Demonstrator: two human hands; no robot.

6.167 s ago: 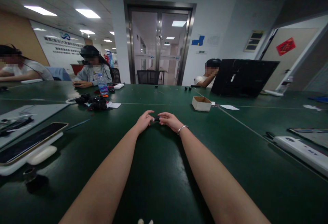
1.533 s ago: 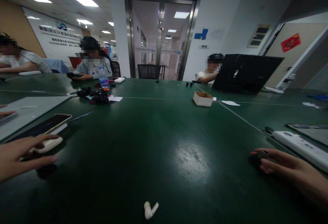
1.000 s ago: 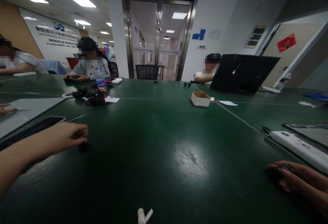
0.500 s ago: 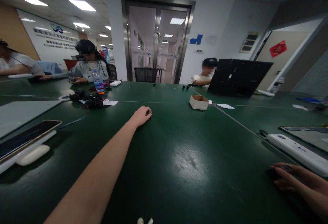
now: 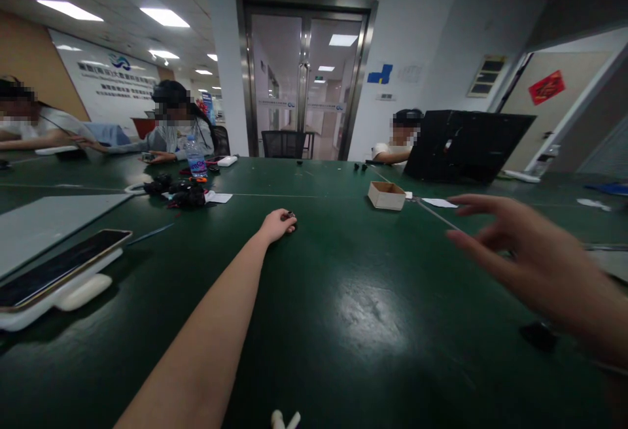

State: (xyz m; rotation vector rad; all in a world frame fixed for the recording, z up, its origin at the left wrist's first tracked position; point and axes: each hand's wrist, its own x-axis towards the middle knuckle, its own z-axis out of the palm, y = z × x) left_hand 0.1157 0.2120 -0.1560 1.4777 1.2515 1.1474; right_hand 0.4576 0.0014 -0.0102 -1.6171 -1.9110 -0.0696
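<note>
My left hand rests on the green table with its arm stretched forward. Its fingers are curled round a small dark object, mostly hidden, whose kind I cannot make out. On the right my right hand is raised above the table, fingers apart and holding nothing. Below it, on the table, lies a small black object, partly hidden by the wrist and too dark to name. Ahead, between the two hands, stands a small open cardboard box.
Left of my arm are a phone on a white stand and a grey board. Further off are tangled black items, a water bottle and a large black case. Several people sit around the table.
My right hand has let go of the black object on the table and risen forward and to the left, its fingers spreading. The left hand stays in nearly the same place.
</note>
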